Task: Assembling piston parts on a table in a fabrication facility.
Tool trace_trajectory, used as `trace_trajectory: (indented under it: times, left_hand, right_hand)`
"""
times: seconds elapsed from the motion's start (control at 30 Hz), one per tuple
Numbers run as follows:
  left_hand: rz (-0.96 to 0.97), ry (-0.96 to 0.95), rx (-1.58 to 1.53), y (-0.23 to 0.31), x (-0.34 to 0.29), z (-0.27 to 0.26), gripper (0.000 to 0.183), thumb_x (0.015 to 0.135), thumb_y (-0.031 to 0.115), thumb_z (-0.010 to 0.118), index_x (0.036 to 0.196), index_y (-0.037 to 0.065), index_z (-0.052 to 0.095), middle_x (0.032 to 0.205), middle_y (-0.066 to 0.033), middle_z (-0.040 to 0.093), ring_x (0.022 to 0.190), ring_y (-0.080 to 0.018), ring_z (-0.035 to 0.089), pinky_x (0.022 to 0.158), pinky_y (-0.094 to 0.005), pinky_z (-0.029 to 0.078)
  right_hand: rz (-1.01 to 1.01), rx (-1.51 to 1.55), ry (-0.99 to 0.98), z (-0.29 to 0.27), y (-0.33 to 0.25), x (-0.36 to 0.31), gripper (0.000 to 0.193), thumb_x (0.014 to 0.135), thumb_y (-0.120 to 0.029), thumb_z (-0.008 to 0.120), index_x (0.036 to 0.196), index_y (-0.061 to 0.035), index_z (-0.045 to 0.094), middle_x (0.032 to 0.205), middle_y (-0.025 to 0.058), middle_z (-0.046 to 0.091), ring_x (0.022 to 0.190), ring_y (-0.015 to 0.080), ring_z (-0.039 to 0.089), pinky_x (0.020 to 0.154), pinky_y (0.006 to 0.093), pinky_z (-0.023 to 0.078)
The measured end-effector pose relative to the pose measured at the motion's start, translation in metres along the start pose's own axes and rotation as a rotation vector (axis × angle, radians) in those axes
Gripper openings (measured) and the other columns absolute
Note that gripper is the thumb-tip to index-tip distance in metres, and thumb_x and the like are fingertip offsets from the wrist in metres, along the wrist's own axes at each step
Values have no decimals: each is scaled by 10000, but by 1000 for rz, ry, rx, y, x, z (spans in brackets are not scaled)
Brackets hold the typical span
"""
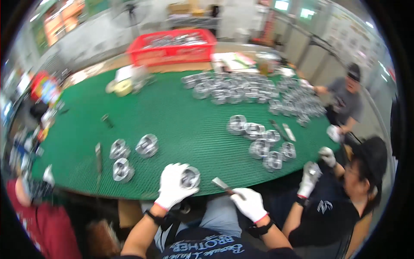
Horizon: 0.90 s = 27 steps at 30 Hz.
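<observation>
My left hand, in a white glove, grips a shiny round metal part at the near edge of the green mat. My right hand, also gloved in white, holds a flat metal file whose tip points toward that part, a short way from it. Three similar metal parts lie on the mat to the left of my left hand, with another flat tool beside them.
A group of metal parts lies right of centre, and a large heap at the far right. A red crate stands at the back. A gloved person works on my right, another sits farther back, a third on my left.
</observation>
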<state>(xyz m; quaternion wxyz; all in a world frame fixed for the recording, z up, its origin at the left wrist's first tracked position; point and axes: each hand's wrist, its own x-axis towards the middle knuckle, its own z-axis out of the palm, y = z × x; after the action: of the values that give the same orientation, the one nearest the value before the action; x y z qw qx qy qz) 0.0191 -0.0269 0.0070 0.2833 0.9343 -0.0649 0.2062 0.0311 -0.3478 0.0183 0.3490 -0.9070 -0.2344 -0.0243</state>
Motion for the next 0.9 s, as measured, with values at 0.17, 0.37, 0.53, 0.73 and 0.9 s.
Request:
trace_trajectory:
  times: [0.17, 0.37, 0.53, 0.73, 0.9]
  left_hand:
    - [132, -145, -91, 12, 21, -8, 804, 671, 327, 872, 1405, 123, 614, 1128, -121, 674, 988, -345, 624, 903, -467, 512]
    - [3, -36, 249, 3, 46, -37, 437, 726, 326, 815, 1124, 202, 682, 933, -58, 641, 837, -278, 612, 858, -435, 477]
    - [-123, -199, 534, -44, 72, -38, 441, 757, 531, 777, 979, 151, 769, 1035, -102, 672, 1057, -306, 645, 1080, -596, 350]
    - [-141, -406, 557, -51, 93, -42, 537, 777, 598, 748, 965, 96, 773, 998, -144, 682, 967, -320, 677, 847, -470, 524]
    - [-65, -353, 488, -61, 91, -48, 556, 770, 601, 758, 956, 76, 764, 987, -158, 672, 953, -328, 674, 816, -457, 534]
  right_hand:
    - [400, 595, 91, 22, -2, 43, 222, 1004, -77, 654, 1198, 11, 715, 844, -2, 678, 604, 29, 542, 544, 211, 455]
    - [135, 259, 43, 63, -1, 77, 242, 969, -210, 713, 1143, -54, 776, 1000, 162, 770, 887, 308, 753, 818, 386, 579]
    - [171, 370, 54, 68, 14, 69, 247, 974, -188, 706, 1163, -42, 772, 965, 138, 767, 837, 255, 741, 791, 358, 573]
    - [185, 364, 71, 71, 18, 69, 273, 974, -180, 708, 1198, -31, 758, 964, 125, 760, 798, 219, 725, 772, 344, 567]
    - [202, 408, 59, 73, 18, 70, 269, 975, -185, 706, 1193, -36, 761, 950, 124, 754, 794, 218, 711, 769, 342, 563]
